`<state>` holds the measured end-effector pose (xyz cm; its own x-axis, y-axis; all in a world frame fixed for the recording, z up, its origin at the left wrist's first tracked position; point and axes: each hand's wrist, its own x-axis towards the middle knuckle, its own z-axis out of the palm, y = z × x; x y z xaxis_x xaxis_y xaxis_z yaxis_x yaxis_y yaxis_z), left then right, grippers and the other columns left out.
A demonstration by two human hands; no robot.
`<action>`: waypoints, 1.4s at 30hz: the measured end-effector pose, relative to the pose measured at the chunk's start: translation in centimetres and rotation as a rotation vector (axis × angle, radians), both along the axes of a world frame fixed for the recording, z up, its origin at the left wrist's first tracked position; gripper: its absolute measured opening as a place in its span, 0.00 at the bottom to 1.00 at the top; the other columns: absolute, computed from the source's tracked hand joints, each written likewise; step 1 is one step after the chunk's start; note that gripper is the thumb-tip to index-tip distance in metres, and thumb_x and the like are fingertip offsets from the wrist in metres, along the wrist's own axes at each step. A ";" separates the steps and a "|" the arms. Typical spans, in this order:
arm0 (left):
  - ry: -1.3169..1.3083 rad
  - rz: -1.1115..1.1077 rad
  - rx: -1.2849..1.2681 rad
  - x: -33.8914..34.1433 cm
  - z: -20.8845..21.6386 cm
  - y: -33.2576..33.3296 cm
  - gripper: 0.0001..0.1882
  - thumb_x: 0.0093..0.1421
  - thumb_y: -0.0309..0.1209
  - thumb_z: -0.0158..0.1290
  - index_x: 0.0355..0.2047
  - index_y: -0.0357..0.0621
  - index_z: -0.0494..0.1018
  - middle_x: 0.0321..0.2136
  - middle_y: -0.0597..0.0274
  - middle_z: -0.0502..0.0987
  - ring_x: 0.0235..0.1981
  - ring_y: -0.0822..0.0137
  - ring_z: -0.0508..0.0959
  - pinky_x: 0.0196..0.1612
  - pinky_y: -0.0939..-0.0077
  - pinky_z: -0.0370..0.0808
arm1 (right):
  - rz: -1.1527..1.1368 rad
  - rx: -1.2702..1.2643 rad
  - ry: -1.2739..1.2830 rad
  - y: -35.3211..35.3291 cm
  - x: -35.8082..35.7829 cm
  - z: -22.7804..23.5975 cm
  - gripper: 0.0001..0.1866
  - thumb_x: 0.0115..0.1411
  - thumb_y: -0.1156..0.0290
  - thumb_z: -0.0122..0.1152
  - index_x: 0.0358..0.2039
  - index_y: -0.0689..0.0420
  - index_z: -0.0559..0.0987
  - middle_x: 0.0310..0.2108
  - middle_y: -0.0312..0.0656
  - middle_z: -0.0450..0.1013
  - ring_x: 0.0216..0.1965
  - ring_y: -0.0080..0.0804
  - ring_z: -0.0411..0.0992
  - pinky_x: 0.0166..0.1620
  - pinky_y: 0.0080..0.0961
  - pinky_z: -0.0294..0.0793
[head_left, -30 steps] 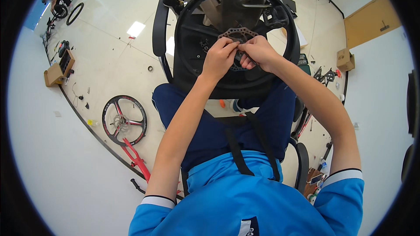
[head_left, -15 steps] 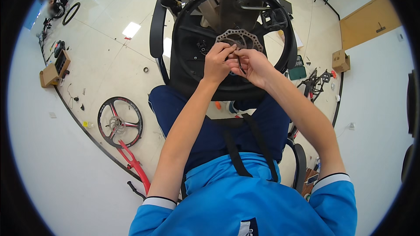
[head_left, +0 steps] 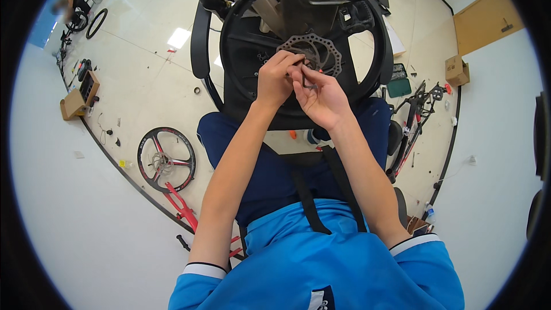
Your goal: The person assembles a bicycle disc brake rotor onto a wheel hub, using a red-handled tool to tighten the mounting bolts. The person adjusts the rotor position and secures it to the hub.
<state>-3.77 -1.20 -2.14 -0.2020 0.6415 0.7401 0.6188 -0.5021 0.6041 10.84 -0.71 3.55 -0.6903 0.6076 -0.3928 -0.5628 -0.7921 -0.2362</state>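
Note:
A bicycle wheel (head_left: 225,51) with a black rim lies on the black seat of an office chair, in front of my lap. At its hub sits a silver brake disc (head_left: 337,60) with a toothed edge and holes. My left hand (head_left: 275,80) is closed over the disc's near edge, fingertips pinched together; what they pinch is hidden. Against it, my right hand (head_left: 322,96) pinches a thin dark hex key (head_left: 305,82) between thumb and fingers, the other fingers loosely curled. The key's tip is hidden by the fingers.
On the floor at left lie another wheel (head_left: 190,162) with a red fork (head_left: 185,212) and an opened cardboard box (head_left: 72,109). At right are a green tool case (head_left: 399,87), a bicycle frame (head_left: 414,116) and a cardboard box (head_left: 457,71). A person (head_left: 70,0) sits far left.
My hands have come closer together and slid slightly left and nearer on the disc. The right wrist has turned, opening the palm more to view. The whole view has shifted a little.

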 end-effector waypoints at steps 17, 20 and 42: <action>0.091 0.068 -0.107 0.5 0.9 -0.5 0.12 0.52 0.23 0.63 0.39 0.45 0.84 0.32 0.61 0.81 0.30 0.61 0.83 0.32 0.74 0.79 | 0.000 0.010 0.108 -0.5 0.3 -0.9 0.11 0.72 0.72 0.50 0.48 0.65 0.75 0.44 0.48 0.80 0.44 0.37 0.81 0.51 0.29 0.84; 0.205 0.111 -0.072 -0.1 1.3 -0.2 0.10 0.52 0.26 0.63 0.36 0.48 0.84 0.32 0.67 0.81 0.27 0.62 0.82 0.28 0.74 0.79 | -0.049 -0.037 0.051 -0.3 0.4 -0.3 0.10 0.72 0.72 0.51 0.47 0.65 0.76 0.43 0.46 0.80 0.43 0.35 0.82 0.50 0.27 0.84; 0.356 0.041 -0.143 -1.2 3.0 0.1 0.14 0.46 0.25 0.64 0.36 0.46 0.81 0.33 0.67 0.80 0.29 0.59 0.83 0.30 0.71 0.79 | -0.009 -0.083 0.052 0.9 0.8 -0.2 0.08 0.71 0.71 0.53 0.41 0.60 0.78 0.37 0.43 0.82 0.42 0.30 0.82 0.47 0.25 0.86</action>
